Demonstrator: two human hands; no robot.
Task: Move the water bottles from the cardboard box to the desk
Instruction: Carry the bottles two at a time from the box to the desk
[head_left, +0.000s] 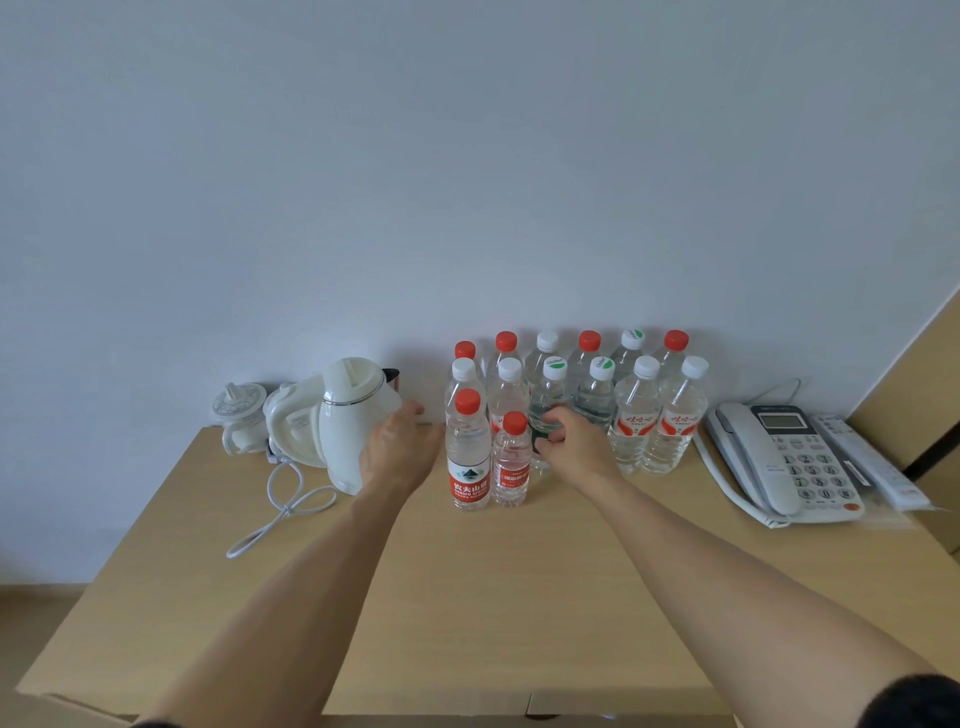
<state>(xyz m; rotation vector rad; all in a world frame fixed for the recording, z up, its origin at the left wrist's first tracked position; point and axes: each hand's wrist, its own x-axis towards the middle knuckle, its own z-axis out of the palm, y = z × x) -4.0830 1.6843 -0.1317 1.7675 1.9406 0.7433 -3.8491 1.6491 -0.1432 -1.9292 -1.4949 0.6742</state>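
Several water bottles stand in rows on the light wooden desk (467, 597) against the wall, with red or white caps. At the front are a tall red-label bottle (468, 457) and a shorter red-cap bottle (511, 462). My right hand (574, 441) reaches in from the right, its fingers and thumb curled round a clear green-label bottle (548, 395) just behind the short one. My left hand (400, 447) is beside the tall red-label bottle, between it and the kettle, with relaxed fingers holding nothing. Tan flaps that look like the cardboard box (597, 709) show at the bottom edge.
A white electric kettle (353, 415) with base and looped cord (283, 512) stands left of the bottles, a small ceramic pot (240, 410) beyond it. A white desk phone (784, 462) and a remote control (867, 462) lie at the right.
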